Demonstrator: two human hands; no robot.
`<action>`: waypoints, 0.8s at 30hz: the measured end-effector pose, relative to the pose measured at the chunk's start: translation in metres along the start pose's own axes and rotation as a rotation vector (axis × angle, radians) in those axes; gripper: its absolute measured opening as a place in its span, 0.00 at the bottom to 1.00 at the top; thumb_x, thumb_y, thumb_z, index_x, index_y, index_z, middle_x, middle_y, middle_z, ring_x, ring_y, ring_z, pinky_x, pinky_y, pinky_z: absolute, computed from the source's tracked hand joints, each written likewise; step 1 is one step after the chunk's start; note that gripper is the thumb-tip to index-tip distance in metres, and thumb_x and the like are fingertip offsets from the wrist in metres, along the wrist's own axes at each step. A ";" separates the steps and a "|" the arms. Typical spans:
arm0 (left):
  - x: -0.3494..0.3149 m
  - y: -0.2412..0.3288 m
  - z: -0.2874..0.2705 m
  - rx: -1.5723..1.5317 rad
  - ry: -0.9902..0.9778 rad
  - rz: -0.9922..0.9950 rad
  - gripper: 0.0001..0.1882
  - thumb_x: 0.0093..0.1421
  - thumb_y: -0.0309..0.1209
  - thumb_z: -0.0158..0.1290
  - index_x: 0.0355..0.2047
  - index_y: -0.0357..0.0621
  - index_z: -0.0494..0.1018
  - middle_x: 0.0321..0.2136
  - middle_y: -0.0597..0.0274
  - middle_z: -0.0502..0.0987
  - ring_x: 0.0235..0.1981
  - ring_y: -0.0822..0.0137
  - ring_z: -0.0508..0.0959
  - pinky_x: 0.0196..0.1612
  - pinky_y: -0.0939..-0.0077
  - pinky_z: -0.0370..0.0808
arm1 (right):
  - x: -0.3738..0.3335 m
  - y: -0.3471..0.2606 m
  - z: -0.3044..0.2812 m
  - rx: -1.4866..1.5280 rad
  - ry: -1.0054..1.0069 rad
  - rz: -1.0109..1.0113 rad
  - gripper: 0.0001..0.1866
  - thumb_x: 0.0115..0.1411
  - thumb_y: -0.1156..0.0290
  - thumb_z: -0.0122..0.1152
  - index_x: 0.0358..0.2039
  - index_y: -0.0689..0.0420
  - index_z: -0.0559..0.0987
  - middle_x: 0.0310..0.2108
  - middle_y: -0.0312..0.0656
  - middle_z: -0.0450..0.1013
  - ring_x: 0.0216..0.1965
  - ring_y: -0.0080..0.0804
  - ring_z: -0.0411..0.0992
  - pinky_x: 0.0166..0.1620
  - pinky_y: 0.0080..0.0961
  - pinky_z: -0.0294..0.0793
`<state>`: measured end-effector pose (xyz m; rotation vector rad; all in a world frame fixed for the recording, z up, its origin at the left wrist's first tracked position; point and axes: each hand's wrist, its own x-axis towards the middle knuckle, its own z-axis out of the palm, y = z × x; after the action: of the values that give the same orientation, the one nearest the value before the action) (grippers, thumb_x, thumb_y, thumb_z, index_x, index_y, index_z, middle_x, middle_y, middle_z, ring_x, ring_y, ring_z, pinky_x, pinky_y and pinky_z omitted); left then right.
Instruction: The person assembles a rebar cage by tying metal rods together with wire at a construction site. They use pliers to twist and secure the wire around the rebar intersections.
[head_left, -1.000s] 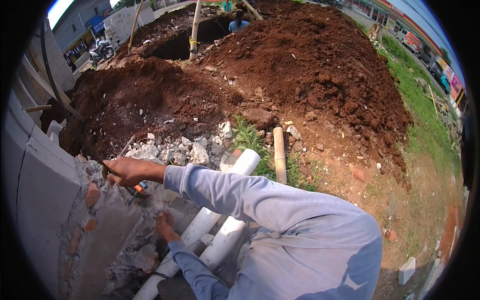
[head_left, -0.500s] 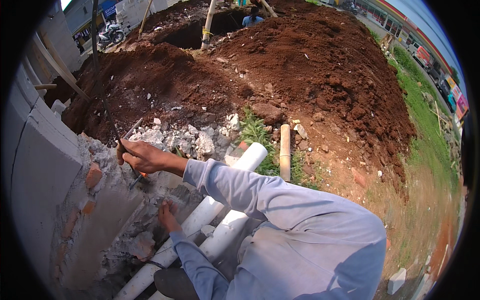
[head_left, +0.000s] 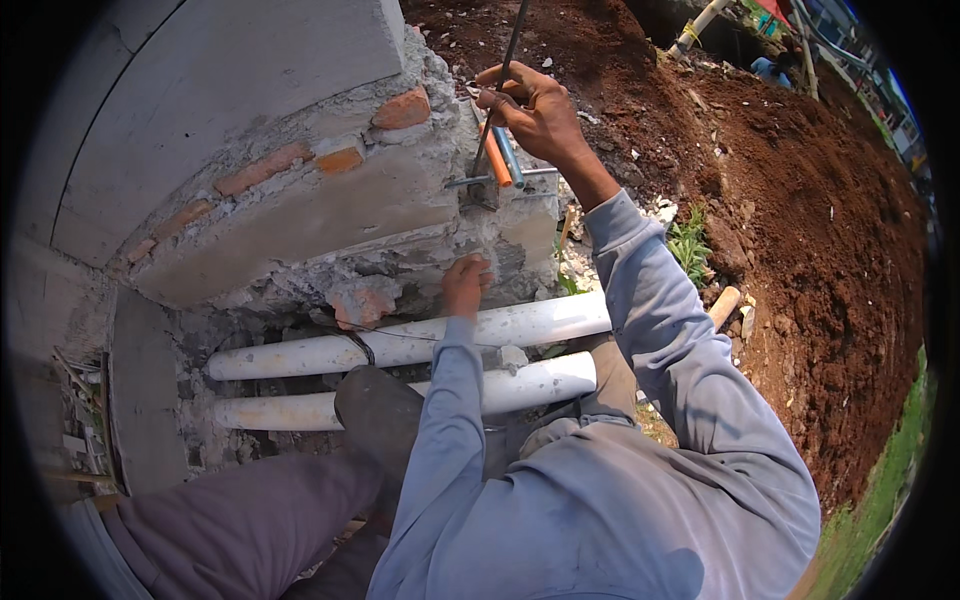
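My right hand [head_left: 545,118] pinches a thin dark metal rod [head_left: 490,128] that stands slightly tilted, its lower end at the broken end of the masonry wall [head_left: 350,225]. Just below that hand, an orange handle [head_left: 496,158] and a blue handle [head_left: 508,155] lean side by side at the wall's end. Across their lower ends runs a thin metal bar [head_left: 535,173]. Lower down, my left hand [head_left: 464,287] rests its fingers against the rough concrete, apparently holding nothing. Close under it passes a white pipe [head_left: 420,340].
A second white pipe [head_left: 540,384] lies nearer, beside my dark boot [head_left: 380,415]. Exposed red brick [head_left: 402,108] juts from the wall. Heaped red-brown soil [head_left: 800,220] rises to the right, with a bamboo stake [head_left: 725,306] and green weeds [head_left: 688,246] at its foot.
The view has swung left and down, bringing more of the wall and pipes into sight. My right hand still grips the rod; my left hand stays low by the concrete.
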<state>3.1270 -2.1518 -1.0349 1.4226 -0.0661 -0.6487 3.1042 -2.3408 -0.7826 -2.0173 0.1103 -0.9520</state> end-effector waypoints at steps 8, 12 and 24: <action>-0.003 -0.001 0.007 0.018 -0.021 -0.006 0.16 0.62 0.36 0.53 0.47 0.40 0.74 0.39 0.58 0.80 0.31 0.69 0.79 0.31 0.76 0.74 | 0.012 -0.002 -0.003 0.095 0.000 -0.034 0.16 0.58 0.59 0.66 0.43 0.53 0.81 0.24 0.33 0.76 0.26 0.16 0.74 0.30 0.15 0.74; -0.003 0.001 0.007 -0.008 -0.009 0.008 0.13 0.61 0.32 0.53 0.44 0.41 0.76 0.36 0.60 0.81 0.29 0.71 0.80 0.29 0.78 0.73 | 0.011 -0.009 0.002 0.108 0.023 -0.073 0.16 0.58 0.59 0.67 0.44 0.52 0.81 0.23 0.31 0.75 0.25 0.15 0.73 0.30 0.14 0.73; -0.006 0.007 0.007 0.059 -0.001 0.045 0.14 0.62 0.35 0.54 0.45 0.41 0.76 0.36 0.59 0.81 0.30 0.71 0.80 0.30 0.77 0.74 | 0.010 -0.017 0.020 0.065 -0.199 -0.059 0.15 0.61 0.61 0.63 0.46 0.52 0.81 0.28 0.32 0.77 0.28 0.15 0.73 0.32 0.17 0.75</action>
<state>3.1215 -2.1551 -1.0250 1.4739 -0.1187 -0.6149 3.1202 -2.3206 -0.7705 -2.0516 -0.0885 -0.7765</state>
